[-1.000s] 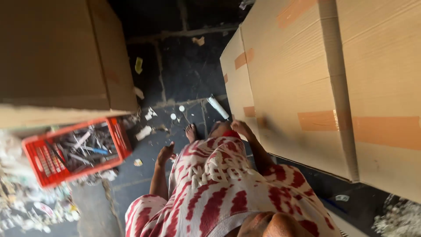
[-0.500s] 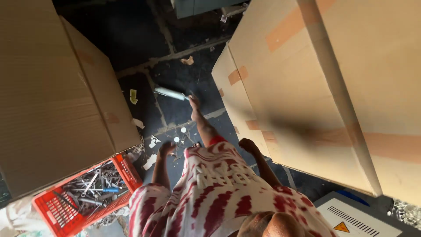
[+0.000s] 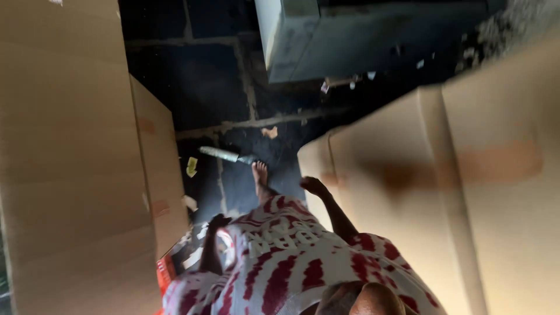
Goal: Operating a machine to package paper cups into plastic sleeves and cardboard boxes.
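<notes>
I look down my red-and-white patterned garment [image 3: 291, 262] at a dark floor between big cardboard boxes. My right hand [image 3: 314, 185] hangs empty with loosely curled fingers, right beside the corner of the large box on the right [image 3: 408, 233]. My left hand [image 3: 219, 223] hangs at my side, dark and blurred, close to the box on the left [image 3: 76, 175]; nothing shows in it. My bare foot [image 3: 260, 175] is stepping forward. A pale tube-like object [image 3: 224, 154] lies on the floor just ahead of the foot.
A red plastic crate [image 3: 165, 271] peeks out under the left box. A grey metal cabinet [image 3: 303, 41] stands ahead at the top. Paper scraps [image 3: 191, 167] litter the cracked dark floor [image 3: 204, 87], which forms a narrow lane between the boxes.
I have walked forward: the red crate has slid back almost out of sight, the tube on the floor is closer, and the grey cabinet has come into view. Both hands stay hanging.
</notes>
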